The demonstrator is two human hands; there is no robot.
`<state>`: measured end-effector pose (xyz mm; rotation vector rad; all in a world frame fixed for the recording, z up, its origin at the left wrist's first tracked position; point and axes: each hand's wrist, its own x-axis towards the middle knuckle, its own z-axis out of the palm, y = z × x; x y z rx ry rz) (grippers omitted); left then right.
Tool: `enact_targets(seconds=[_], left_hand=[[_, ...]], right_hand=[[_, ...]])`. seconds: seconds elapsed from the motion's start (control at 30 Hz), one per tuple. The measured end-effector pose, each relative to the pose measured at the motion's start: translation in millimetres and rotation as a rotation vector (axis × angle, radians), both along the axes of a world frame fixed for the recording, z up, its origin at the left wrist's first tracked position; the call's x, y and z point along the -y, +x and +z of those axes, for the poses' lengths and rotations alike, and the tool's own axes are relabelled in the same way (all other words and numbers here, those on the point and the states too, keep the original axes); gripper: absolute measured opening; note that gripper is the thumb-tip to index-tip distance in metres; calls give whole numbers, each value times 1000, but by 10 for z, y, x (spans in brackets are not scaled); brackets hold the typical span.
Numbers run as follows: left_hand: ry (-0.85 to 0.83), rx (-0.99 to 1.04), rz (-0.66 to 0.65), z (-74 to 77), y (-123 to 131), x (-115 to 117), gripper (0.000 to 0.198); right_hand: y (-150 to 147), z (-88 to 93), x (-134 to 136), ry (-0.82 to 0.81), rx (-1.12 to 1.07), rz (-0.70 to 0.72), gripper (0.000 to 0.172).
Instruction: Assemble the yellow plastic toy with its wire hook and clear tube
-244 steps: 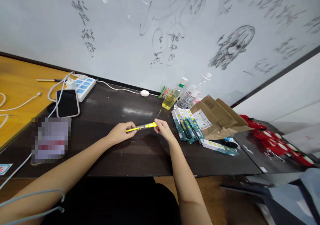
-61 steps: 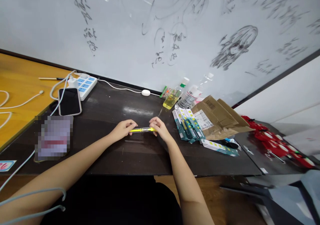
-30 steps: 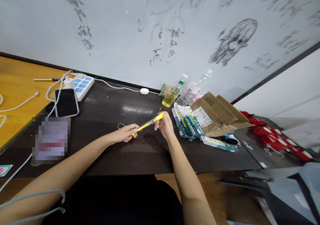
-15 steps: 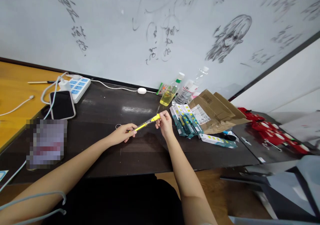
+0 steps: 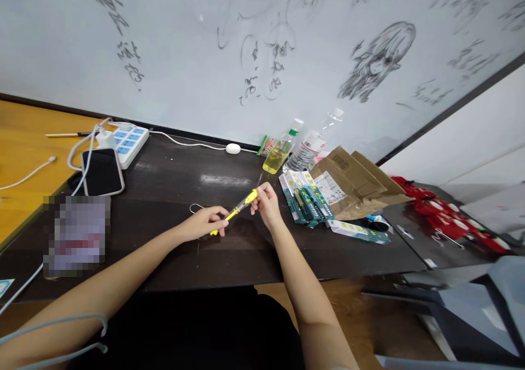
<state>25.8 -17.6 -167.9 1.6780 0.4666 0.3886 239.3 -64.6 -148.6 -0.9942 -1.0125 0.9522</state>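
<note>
A slim yellow and clear pen-like tool (image 5: 238,211) is held slanting over the dark table (image 5: 176,260), between both my hands. My left hand (image 5: 203,223) pinches its lower end, fingers closed. My right hand (image 5: 266,204) grips the upper yellow end with curled fingers. A small thin wire loop (image 5: 196,207) lies on the table just left of my left hand.
Green packaged tools (image 5: 305,197) and a flat white box (image 5: 356,232) lie right of my hands, beside cardboard boxes (image 5: 353,186). Two bottles (image 5: 283,150) stand by the whiteboard. A phone (image 5: 101,171) and power strip (image 5: 127,140) are at left. Red items (image 5: 443,222) sit far right.
The tool went from lying level between my hands two seconds ago to slanting, right end raised. Since half a second ago both hands shifted slightly; the grip is unchanged.
</note>
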Motion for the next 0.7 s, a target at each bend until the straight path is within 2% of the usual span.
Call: enact_targets(seconds=[0.13,0.27,0.53,0.7], left_hand=[[-58,59,74,25,15,64,36],[-57,110,121,68,-20,90,61],[-4,109,14,81,-81,98,77],[-36,107,65,118,-91,110,83]], right_hand=[[-179,-72,-23,-71,20,104,34],[-320,-113,-41,-90,53,128,34],[-472,-112,-83,-77,152,147,33],[-585,-99,-171,-81,188,228,32]])
